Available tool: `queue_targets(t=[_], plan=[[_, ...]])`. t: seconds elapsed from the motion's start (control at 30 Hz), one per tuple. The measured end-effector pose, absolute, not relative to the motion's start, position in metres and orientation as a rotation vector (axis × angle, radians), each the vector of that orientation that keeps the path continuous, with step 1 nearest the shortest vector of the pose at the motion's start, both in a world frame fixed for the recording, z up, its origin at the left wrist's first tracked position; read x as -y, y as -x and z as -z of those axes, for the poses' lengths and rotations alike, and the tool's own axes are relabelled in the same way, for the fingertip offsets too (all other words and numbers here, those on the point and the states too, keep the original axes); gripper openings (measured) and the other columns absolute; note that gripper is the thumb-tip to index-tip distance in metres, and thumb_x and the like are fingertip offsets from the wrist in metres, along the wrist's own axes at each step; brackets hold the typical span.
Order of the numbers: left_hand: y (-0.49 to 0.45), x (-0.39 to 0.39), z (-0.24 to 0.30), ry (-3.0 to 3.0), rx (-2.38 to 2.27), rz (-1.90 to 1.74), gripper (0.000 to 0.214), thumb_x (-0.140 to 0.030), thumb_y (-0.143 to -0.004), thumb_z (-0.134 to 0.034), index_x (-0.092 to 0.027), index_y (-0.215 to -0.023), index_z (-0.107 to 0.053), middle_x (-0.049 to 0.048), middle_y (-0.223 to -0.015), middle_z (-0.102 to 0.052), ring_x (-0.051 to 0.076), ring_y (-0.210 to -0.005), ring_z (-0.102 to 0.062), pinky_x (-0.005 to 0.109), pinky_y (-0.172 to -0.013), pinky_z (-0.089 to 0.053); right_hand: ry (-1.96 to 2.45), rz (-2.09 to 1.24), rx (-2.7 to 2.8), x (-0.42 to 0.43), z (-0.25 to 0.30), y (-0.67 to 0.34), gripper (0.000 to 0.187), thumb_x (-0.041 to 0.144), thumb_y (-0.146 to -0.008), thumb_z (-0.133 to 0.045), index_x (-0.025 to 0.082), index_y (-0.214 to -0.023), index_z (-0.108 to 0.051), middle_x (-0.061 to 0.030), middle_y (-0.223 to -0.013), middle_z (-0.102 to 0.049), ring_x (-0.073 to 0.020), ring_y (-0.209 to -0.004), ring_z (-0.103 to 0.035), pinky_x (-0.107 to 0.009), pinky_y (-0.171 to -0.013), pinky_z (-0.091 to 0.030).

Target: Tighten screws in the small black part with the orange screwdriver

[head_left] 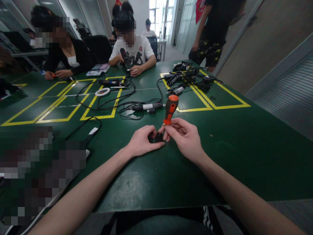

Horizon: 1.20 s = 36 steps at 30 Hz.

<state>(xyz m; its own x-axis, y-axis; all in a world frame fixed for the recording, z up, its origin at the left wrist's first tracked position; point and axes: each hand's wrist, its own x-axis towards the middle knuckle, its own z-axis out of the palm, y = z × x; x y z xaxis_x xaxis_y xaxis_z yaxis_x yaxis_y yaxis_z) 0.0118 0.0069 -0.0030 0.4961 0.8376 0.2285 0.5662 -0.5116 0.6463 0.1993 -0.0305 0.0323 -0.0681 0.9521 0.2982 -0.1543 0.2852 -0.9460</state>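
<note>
My right hand pinches a screwdriver just below its orange and black handle. The tool stands nearly upright, handle up, its shaft pointing down at a small black round part. Thumb and fingers of my left hand close around that part from the left, low over the green table. What exactly the part is cannot be made out. The screwdriver's tip is hidden by the part and my fingers.
Ahead lie a corded grey and black tool, another dark tool, a white ring and a heap of black cables and adapters. Yellow tape marks the table. People sit across it; one stands at right. Blurred-out items lie left.
</note>
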Motion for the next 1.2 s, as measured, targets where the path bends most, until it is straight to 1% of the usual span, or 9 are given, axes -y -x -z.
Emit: queue_targets(t=[0.17,0.27,0.4,0.5,0.63,0.73,0.83,1.0,1.2], plan=[[-0.0115,-0.0076,0.0030,-2.235,-1.134,-0.729,0.038,-0.045,-0.080,-0.085,-0.021,-0.080,-0.056,-0.0038,-0.077,-0.059,0.015,-0.069,-0.054,0.028,-0.066,-0.039,0.926,-1.080,1.322,0.0325,-0.0338,-0.2005,0.030,0.040,-0.077,-0.093,0.020,-0.084,-0.073,-0.0011,-0.069,-0.074,-0.0149,-0.059,-0.069,-0.029,-0.058,-0.062],[-0.0113,-0.0073,0.0019,-2.246,-1.129,-0.727,0.037,-0.045,-0.080,-0.086,-0.021,-0.082,-0.058,-0.0032,-0.078,-0.060,0.015,-0.070,-0.055,0.028,-0.067,-0.041,0.904,-1.038,1.334,0.0321,-0.0343,-0.2005,0.029,0.042,-0.077,-0.093,0.020,-0.081,-0.075,0.0001,-0.070,-0.072,-0.0141,-0.058,-0.067,-0.028,-0.056,-0.061],[-0.0109,-0.0065,0.0009,-2.273,-1.124,-0.721,0.034,-0.045,-0.082,-0.084,-0.020,-0.086,-0.061,-0.0018,-0.081,-0.062,0.016,-0.073,-0.057,0.029,-0.068,-0.043,0.861,-1.003,1.329,0.0303,-0.0333,-0.2005,0.023,0.039,-0.077,-0.092,0.021,-0.079,-0.076,0.0005,-0.074,-0.071,-0.0130,-0.058,-0.065,-0.027,-0.053,-0.060],[-0.0108,-0.0067,0.0016,-2.281,-1.118,-0.725,0.034,-0.046,-0.083,-0.084,-0.020,-0.087,-0.062,-0.0014,-0.082,-0.063,0.016,-0.074,-0.058,0.029,-0.069,-0.044,0.897,-1.025,1.314,0.0294,-0.0321,-0.2006,0.025,0.041,-0.076,-0.092,0.021,-0.082,-0.078,0.0001,-0.072,-0.072,-0.0141,-0.058,-0.066,-0.029,-0.054,-0.062],[-0.0108,-0.0076,0.0025,-2.278,-1.118,-0.732,0.036,-0.046,-0.082,-0.085,-0.020,-0.085,-0.060,-0.0016,-0.082,-0.063,0.016,-0.074,-0.058,0.028,-0.069,-0.043,0.923,-1.046,1.252,0.0297,-0.0331,-0.2000,0.037,0.042,-0.067,-0.098,0.021,-0.090,-0.077,-0.0001,-0.073,-0.075,-0.0140,-0.057,-0.067,-0.030,-0.056,-0.064],[-0.0106,-0.0072,0.0019,-2.270,-1.122,-0.719,0.034,-0.045,-0.082,-0.085,-0.020,-0.087,-0.063,-0.0012,-0.082,-0.063,0.016,-0.074,-0.058,0.029,-0.069,-0.043,0.908,-1.052,1.232,0.0305,-0.0352,-0.1994,0.040,0.040,-0.064,-0.101,0.021,-0.089,-0.076,0.0010,-0.070,-0.074,-0.0134,-0.054,-0.066,-0.028,-0.054,-0.062],[-0.0105,-0.0061,0.0014,-2.257,-1.108,-0.707,0.031,-0.044,-0.084,-0.084,-0.020,-0.090,-0.066,-0.0003,-0.084,-0.066,0.017,-0.076,-0.060,0.030,-0.070,-0.045,0.916,-1.037,1.246,0.0308,-0.0357,-0.1993,0.036,0.041,-0.066,-0.100,0.020,-0.082,-0.076,0.0007,-0.066,-0.073,-0.0136,-0.052,-0.065,-0.028,-0.052,-0.061],[-0.0103,-0.0058,0.0036,-2.231,-1.049,-0.728,0.034,-0.041,-0.085,-0.082,-0.020,-0.108,-0.066,0.0018,-0.095,-0.071,0.019,-0.084,-0.065,0.030,-0.074,-0.051,0.938,-0.993,1.279,0.0301,-0.0338,-0.2002,0.031,0.043,-0.068,-0.098,0.020,-0.077,-0.078,-0.0004,-0.066,-0.073,-0.0141,-0.054,-0.065,-0.029,-0.053,-0.059],[-0.0101,-0.0066,0.0034,-2.279,-1.026,-0.737,0.029,-0.041,-0.087,-0.081,-0.019,-0.101,-0.067,0.0026,-0.095,-0.069,0.019,-0.084,-0.063,0.031,-0.075,-0.050,0.882,-0.950,1.330,0.0296,-0.0341,-0.2006,0.022,0.040,-0.077,-0.092,0.022,-0.077,-0.079,-0.0015,-0.078,-0.074,-0.0121,-0.054,-0.061,-0.028,-0.051,-0.058]])
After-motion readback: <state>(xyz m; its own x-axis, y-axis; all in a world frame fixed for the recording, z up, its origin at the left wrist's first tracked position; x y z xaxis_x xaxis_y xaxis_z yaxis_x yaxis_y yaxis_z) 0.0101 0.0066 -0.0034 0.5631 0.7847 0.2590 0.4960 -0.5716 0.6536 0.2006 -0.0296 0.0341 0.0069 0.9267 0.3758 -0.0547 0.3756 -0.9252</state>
